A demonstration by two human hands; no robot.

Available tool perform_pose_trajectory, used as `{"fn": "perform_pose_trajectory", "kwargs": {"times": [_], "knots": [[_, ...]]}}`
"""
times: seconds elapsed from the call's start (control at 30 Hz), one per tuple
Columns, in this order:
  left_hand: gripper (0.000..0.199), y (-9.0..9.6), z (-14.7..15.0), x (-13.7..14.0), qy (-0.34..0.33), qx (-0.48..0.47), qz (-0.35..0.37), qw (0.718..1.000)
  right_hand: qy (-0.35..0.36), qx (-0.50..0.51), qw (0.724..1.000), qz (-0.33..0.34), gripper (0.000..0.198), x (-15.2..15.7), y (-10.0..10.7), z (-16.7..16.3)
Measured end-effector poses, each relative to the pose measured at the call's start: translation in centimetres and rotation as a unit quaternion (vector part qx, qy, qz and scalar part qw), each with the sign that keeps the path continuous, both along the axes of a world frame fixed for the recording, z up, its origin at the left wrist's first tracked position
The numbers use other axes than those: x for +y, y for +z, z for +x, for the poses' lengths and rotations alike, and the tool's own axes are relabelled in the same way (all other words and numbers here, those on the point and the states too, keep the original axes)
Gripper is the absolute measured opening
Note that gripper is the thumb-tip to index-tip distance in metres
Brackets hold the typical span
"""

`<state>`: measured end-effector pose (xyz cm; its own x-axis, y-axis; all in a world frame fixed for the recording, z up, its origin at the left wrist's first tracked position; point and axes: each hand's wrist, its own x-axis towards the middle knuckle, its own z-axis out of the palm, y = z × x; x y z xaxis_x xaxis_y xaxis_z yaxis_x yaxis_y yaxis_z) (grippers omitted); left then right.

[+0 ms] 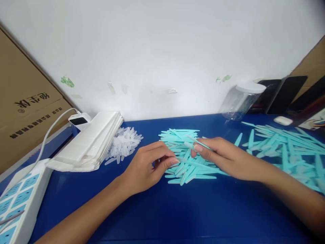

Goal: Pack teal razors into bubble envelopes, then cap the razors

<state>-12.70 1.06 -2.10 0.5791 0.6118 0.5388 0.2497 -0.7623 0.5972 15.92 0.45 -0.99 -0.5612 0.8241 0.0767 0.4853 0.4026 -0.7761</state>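
Observation:
My left hand (149,166) is closed in a pinch, thumb against fingertips, on the pale end of a slim mint-green eyebrow razor (195,163) at the pile's near side. Just right of it, my right hand (218,154) grips mint-green eyebrow razors (199,141) between thumb and fingers, their ends pointing up and left. How many it holds is partly hidden by the fingers. Beneath both hands lies a loose pile of the same razors (177,135), crossing one another on the blue table (162,213).
Small translucent caps (127,140) are heaped left of the pile, beside stacked white packets (83,139). A power strip (27,193) and a white device (80,120) stand further left. More razors (286,142) spread at right, below a clear jar (240,101) and a dark phone (286,95).

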Motion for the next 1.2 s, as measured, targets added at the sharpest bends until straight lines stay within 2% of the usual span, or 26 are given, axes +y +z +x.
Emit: {"fn": "perform_pose_trajectory", "kwargs": {"times": [0.2,0.33,0.5,0.7,0.87,0.93,1.0,1.1,1.2], "knots": [[0.01,0.0,0.4,-0.6,-0.029,-0.019,-0.053,0.998,0.015,0.012,0.999,0.048,0.043,-0.2,0.1,-0.7],[0.011,0.2,0.6,-0.8,-0.033,-0.034,-0.095,0.994,0.024,0.023,0.997,0.075,0.031,-0.4,0.1,-0.8],[0.015,0.2,1.0,-1.1,-0.046,-0.022,-0.134,0.99,0.014,0.033,0.993,0.111,0.033,-0.8,-0.3,-0.6],[0.029,0.2,1.3,-1.2,-0.045,-0.009,-0.122,0.991,0.055,-0.006,0.985,0.162,0.034,-1.2,-0.3,-1.0],[0.013,0.3,0.5,-0.7,-0.018,-0.022,-0.086,0.996,0.027,-0.045,0.983,0.174,0.027,-0.3,0.0,-0.1],[0.01,0.4,0.1,-0.3,-0.006,-0.025,-0.06,0.998,0.017,-0.055,0.984,0.169,0.037,0.0,0.2,0.4],[0.01,0.5,-0.2,0.0,0.009,-0.029,-0.04,0.999,0.017,-0.059,0.986,0.154,0.039,0.1,0.4,0.7],[0.011,0.7,-0.6,0.4,0.025,-0.028,-0.038,0.999,0.028,-0.052,0.99,0.129,0.033,-0.1,0.6,0.8],[0.014,0.9,-0.9,0.6,0.042,-0.03,-0.038,0.998,0.006,-0.046,0.993,0.111,0.022,-0.6,0.7,0.6]]}}
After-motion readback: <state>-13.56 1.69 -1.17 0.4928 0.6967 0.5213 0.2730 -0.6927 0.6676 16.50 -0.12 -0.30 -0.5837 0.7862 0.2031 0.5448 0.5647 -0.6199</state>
